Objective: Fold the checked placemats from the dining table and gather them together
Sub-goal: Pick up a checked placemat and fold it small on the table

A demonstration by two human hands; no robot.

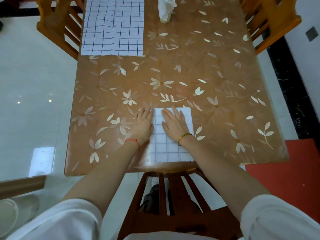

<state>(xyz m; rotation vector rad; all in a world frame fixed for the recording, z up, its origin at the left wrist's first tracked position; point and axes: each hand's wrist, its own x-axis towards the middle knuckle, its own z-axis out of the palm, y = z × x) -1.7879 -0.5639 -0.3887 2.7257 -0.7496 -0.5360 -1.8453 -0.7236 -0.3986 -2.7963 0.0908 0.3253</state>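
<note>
The white, dark-checked folded placemat (170,148) lies flat; right hand (174,122) presses it, left hand (143,122) beside, fingers spread.

Table (173,75): covered by a smooth, glossy sheet, plastic by its look, brown with a pale flower print. Folded placemat (170,149): matt white cloth with a thin dark check, flat. Unfolded placemat (112,26): same cloth, slightly creased. Chairs (52,23): varnished wood, semi-gloss. Floor (26,84): polished pale tile, reflective.
</note>
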